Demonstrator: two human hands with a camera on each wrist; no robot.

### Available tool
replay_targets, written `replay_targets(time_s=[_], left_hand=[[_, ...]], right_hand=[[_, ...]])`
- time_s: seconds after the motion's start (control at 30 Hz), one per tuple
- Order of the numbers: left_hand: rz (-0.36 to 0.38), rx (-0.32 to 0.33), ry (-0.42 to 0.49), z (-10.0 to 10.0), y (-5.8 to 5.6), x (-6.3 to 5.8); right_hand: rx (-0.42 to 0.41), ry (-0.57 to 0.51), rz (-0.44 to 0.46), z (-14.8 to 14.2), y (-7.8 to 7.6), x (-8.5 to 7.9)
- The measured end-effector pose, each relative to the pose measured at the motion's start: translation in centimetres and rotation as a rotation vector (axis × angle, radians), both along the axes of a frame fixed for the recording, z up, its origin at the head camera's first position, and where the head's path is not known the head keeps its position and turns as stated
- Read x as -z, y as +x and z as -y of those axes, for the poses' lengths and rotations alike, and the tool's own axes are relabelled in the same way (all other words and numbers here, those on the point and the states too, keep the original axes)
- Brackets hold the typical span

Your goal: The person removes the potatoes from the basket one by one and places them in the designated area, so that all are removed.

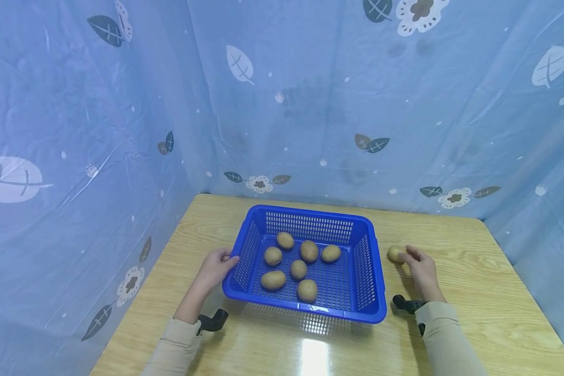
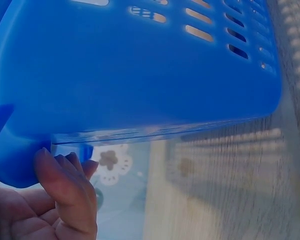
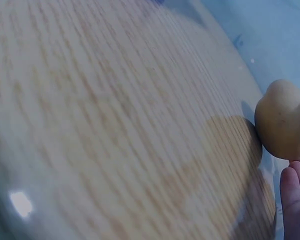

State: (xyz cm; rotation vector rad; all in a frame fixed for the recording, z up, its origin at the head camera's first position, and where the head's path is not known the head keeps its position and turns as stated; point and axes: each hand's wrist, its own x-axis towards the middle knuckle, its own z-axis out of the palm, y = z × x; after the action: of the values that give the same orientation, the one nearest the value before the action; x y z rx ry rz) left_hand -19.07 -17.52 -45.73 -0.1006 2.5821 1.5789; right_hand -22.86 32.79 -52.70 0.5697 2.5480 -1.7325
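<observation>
A blue plastic basket (image 1: 376,282) with slotted walls stands on the wooden table, several potatoes (image 1: 308,251) spread over its floor. My left hand (image 1: 214,269) grips the rim at the basket's left side; in the left wrist view, the fingers (image 2: 65,185) curl at the rim beside the blue outer wall. To the right of the basket, my right hand (image 1: 423,269) pinches a single potato (image 1: 395,254) at or just above the table. The right wrist view shows that potato (image 3: 281,120) at the fingertips, with part of the hand cut off by the frame edge.
The light wooden table (image 1: 470,261) reaches back to a blue patterned curtain (image 1: 301,130), which also hangs along the left and right sides. Black wrist mounts (image 1: 213,320) sit on both forearms. A bright reflection lies on the table in front of the basket.
</observation>
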Motion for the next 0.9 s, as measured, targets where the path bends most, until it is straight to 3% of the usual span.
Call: replay_targets(time_s=[0.5, 0.9], left_hand=[[0.003, 0.009, 0.009, 0.1, 0.0, 0.0], [0.001, 0.006, 0.008, 0.1, 0.0, 0.1]], right_hand=[[-0.035, 0.06, -0.041, -1.2, 0.8, -0.6], [-0.07, 0.015, -0.119, -0.6, 1.1, -1.7]])
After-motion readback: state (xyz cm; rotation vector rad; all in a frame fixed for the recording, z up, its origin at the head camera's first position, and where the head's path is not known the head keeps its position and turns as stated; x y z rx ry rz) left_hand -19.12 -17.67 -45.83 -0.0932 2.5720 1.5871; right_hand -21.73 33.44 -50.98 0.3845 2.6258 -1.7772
